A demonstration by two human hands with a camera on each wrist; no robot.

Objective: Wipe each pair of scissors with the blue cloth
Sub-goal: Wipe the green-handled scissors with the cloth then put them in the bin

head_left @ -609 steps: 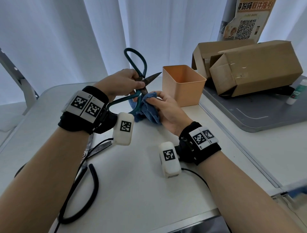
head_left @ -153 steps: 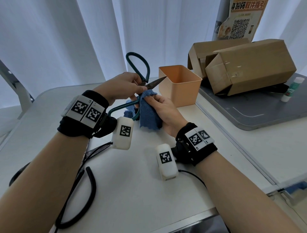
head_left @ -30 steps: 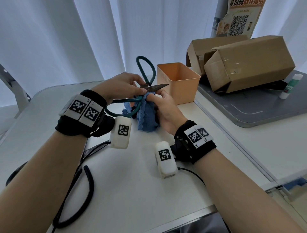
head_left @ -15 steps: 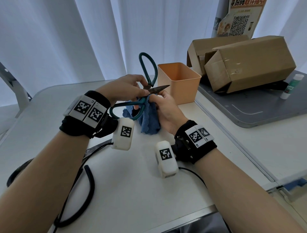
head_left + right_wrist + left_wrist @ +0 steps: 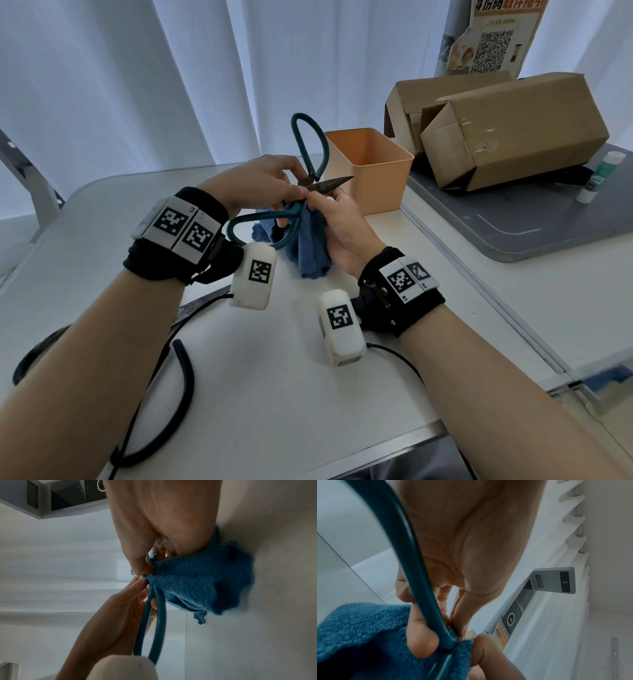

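Teal-handled scissors [image 5: 310, 150] are held above the white table, dark blades pointing right toward the orange bin. My left hand [image 5: 263, 186] pinches them near the pivot; one teal loop [image 5: 412, 563] runs under its fingers. My right hand [image 5: 337, 219] grips the blue cloth [image 5: 311, 241] bunched round the lower teal handle just below the pivot. The cloth [image 5: 202, 582] hangs down under the right palm, and the teal handle [image 5: 154, 622] runs out of it. A second, black-handled pair of scissors [image 5: 171, 377] lies on the table at the left, partly hidden by my left forearm.
An orange bin [image 5: 370, 168] stands open just right of the blade tip. Two cardboard boxes [image 5: 507, 130] and a small bottle [image 5: 597, 176] rest on a grey tray [image 5: 548, 226] at the right. White curtains hang behind the table [image 5: 274, 377].
Over the last second the scissors tilted so the upper teal loop stands more upright. The right hand's cloth slid from the blade back to the handle by the pivot.
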